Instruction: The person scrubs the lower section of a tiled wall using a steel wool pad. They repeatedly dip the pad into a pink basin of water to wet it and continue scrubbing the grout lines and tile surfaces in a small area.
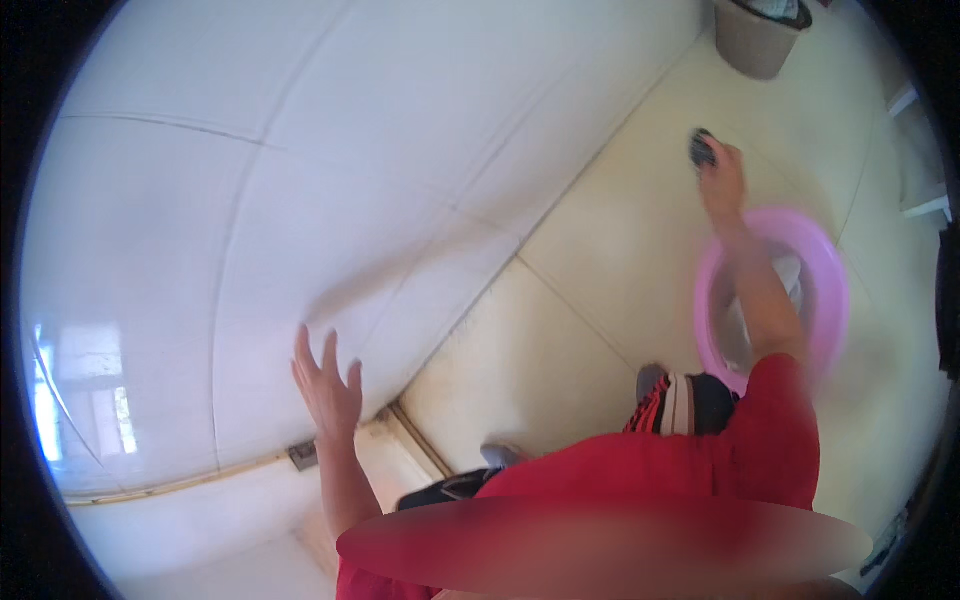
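My right hand [724, 184] grips a small dark object [702, 148], too blurred to name exactly; it could be a scrubber or a brush. The arm reaches forward over a pink plastic basin [834, 277], and the hand is beyond the rim, above the pale floor. Inside the basin lies a light cloth [787, 271], partly hidden by my forearm. With fingers spread and nothing in it, my left hand [330, 390] is raised by the white tiled wall [360, 172]. Whether its fingertips touch the wall I cannot tell.
A grey-brown bucket [754, 45] with something pale in it stands at the far end, near the wall. Pale floor tiles [585, 270] run along the wall's base. White furniture legs [926, 204] show at the right. My feet are between wall and basin.
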Tool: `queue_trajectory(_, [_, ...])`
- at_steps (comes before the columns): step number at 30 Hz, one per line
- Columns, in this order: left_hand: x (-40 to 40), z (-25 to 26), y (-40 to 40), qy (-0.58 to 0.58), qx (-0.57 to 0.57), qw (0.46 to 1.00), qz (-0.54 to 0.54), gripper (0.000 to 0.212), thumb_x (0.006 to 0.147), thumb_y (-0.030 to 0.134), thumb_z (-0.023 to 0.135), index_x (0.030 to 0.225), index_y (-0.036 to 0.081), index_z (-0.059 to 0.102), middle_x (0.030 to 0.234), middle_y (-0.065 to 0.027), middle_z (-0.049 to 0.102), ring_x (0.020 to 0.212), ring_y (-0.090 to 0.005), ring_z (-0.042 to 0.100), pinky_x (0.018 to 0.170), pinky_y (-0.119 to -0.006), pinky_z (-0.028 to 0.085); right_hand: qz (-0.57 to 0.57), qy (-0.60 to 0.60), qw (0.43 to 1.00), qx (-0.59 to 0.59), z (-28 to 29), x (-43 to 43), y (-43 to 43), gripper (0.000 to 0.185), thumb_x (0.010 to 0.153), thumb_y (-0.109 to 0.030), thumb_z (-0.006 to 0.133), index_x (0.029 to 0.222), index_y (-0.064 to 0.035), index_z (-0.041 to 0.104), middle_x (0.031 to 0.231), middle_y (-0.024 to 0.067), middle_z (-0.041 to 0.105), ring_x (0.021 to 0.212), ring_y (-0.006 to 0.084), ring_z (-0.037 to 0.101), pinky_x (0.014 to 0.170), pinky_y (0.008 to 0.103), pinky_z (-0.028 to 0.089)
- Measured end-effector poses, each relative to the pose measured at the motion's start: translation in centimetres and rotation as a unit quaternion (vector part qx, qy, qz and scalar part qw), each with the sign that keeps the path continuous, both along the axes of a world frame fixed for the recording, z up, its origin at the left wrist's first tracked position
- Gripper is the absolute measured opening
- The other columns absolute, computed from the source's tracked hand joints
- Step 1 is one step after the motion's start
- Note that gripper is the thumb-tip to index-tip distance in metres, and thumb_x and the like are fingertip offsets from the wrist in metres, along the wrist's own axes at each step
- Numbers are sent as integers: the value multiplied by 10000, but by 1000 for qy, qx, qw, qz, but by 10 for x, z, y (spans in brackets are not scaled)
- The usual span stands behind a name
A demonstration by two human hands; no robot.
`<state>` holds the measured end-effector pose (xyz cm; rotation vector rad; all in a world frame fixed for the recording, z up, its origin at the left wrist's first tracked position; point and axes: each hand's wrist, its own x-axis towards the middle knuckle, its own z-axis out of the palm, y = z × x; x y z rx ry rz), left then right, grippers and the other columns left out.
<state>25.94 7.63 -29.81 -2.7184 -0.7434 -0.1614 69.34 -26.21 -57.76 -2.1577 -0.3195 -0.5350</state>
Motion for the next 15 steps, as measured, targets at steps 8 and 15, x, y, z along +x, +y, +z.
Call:
queue_trajectory(8, [-36,-10,-9,64,-65,993,80,551,727,140,704,1228,72,485,1410,-194,266,1302,-352,276,1007,-552,270,-72,-76,850,516,237,52,277,282,787,-62,534,1066,-23,563,954,154,572,923,294,539,855,399,410])
queue_trajectory(15, [-3,-31,-10,75,-120,990,22,537,729,159,708,1219,88,499,1417,-169,262,1294,-341,289,1017,-542,267,200,-547,764,280,321,-54,292,127,729,-159,619,847,-179,660,731,-23,541,726,186,542,655,351,431])
